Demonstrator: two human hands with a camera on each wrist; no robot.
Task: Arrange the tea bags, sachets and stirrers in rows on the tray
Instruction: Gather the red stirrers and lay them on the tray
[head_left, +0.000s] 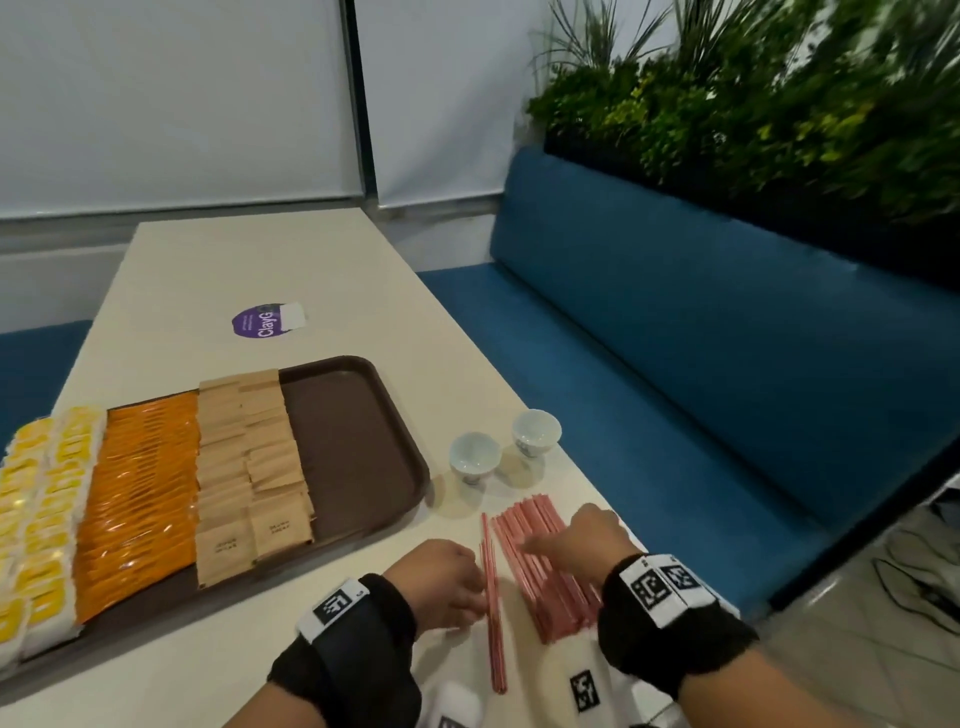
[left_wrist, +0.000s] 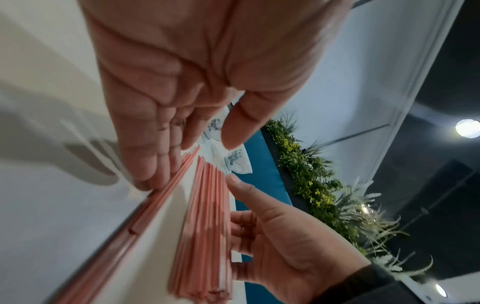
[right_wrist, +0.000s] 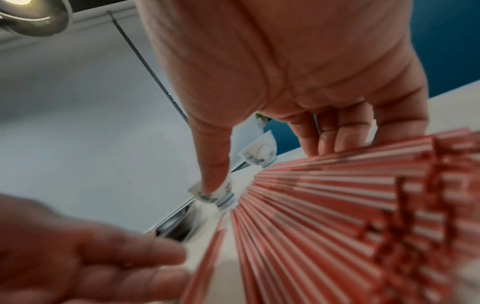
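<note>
Brown tray (head_left: 363, 447) on cream bench (head_left: 218, 270), holding rows: yellow tea bags (head_left: 47, 509) spilling over left rim, orange sachets (head_left: 137, 499) next, tan sachets (head_left: 249, 473) in two columns beside them, bare strip along right side. Two small white cups (head_left: 475, 457) upright on bench just right of tray, nothing visible inside. Pink stirrers (head_left: 540, 566) off tray, flat on bench near front edge, packed side by side, long axes running from near edge away and slightly leftward, toward cups. Few stirrers (head_left: 492, 603) split off, lying parallel just left of main bunch, narrow gap between. Left hand (head_left: 441, 582) with fingers straight and close together, tips resting against split-off few, gripping nothing. Right hand (head_left: 587, 540) loosely spread over main bunch, forefinger extended onto stirrers, other fingers relaxed at far side, holding nothing. Purple sticker (head_left: 260, 322) farther along bench.
</note>
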